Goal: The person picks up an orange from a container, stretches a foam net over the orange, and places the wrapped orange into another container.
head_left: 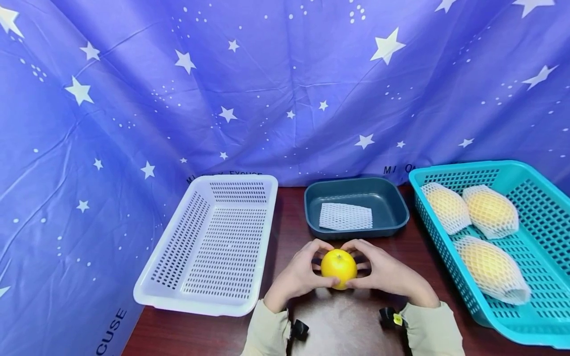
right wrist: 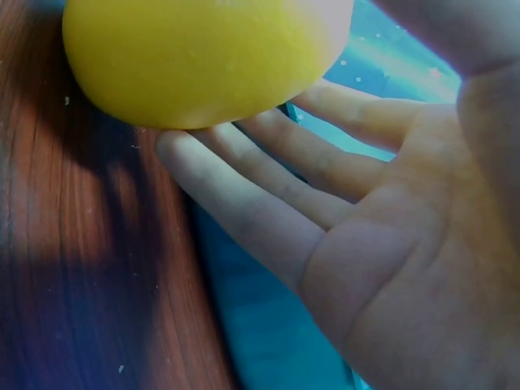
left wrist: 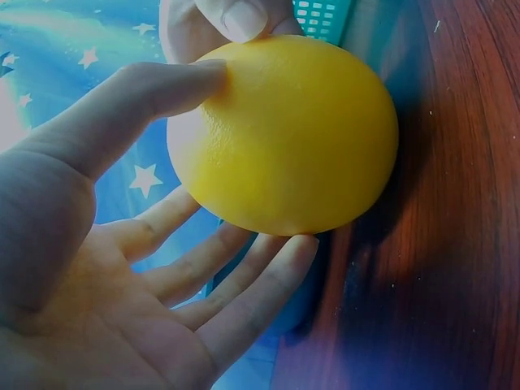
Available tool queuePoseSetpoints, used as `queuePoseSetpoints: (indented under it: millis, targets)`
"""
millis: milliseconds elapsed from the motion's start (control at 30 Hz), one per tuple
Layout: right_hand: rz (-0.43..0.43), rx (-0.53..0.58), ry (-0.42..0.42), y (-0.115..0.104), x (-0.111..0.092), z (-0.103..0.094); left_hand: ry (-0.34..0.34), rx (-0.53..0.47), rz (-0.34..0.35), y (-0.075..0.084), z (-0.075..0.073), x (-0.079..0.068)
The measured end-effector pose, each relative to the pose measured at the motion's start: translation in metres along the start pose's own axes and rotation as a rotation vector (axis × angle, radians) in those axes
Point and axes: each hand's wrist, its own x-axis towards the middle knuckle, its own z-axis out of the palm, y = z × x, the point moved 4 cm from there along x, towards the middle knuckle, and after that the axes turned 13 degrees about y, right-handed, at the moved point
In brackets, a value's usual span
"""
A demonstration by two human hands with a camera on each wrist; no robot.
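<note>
A round, smooth yellow citrus fruit [head_left: 339, 267] is between both hands at the middle front of the table. The left hand [head_left: 305, 270] holds its left side, thumb at the near face and fingertips behind. From the other side the right hand [head_left: 377, 270] grips it the same way. In the left wrist view the thumb presses the fruit [left wrist: 284, 138], and the fingertips touch its lower edge. The right wrist view shows the right fingertips against the fruit [right wrist: 203, 57]. Beyond the hands, a white foam net sleeve [head_left: 345, 216] lies flat in a dark tray [head_left: 388, 202].
At left stands a white perforated basket [head_left: 229, 247] with nothing in it. A teal basket [head_left: 545, 277] at right holds three yellow fruits [head_left: 492, 267] in foam nets. A blue star-patterned cloth [head_left: 289, 84] hangs behind the dark red wooden table [head_left: 187, 330].
</note>
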Motion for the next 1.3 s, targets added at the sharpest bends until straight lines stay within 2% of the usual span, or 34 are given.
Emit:
queuePoseSetpoints:
  millis: [133, 267, 400, 533, 700, 800, 1133, 1300]
  targets:
    - [-0.02, -0.015, -0.011, -0.002, 0.003, -0.003, 0.004, 0.008, 0.008, 0.001, -0.002, 0.001]
    - [-0.076, -0.071, 0.01, -0.011, 0.006, -0.012, 0.004, 0.01, 0.018, 0.003, -0.003, 0.003]
    - [-0.089, -0.121, 0.074, -0.021, 0.011, -0.023, -0.002, 0.007, 0.02, 0.003, -0.002, 0.004]
    - [-0.073, -0.167, 0.151, -0.024, 0.019, -0.03, -0.008, 0.002, 0.021, 0.003, 0.0, 0.005]
    - [-0.1, -0.241, 0.25, -0.025, 0.029, -0.038, -0.015, -0.015, 0.022, 0.004, 0.003, 0.006]
    - [-0.097, -0.277, 0.286, -0.024, 0.035, -0.041, -0.024, -0.018, 0.013, 0.003, 0.004, 0.006]
    - [-0.12, -0.356, 0.324, -0.014, 0.055, -0.043, -0.026, 0.0, 0.006, -0.001, 0.001, 0.001]
    - [-0.083, -0.417, 0.335, -0.004, 0.068, -0.043, -0.022, -0.008, -0.003, -0.003, -0.001, 0.002]
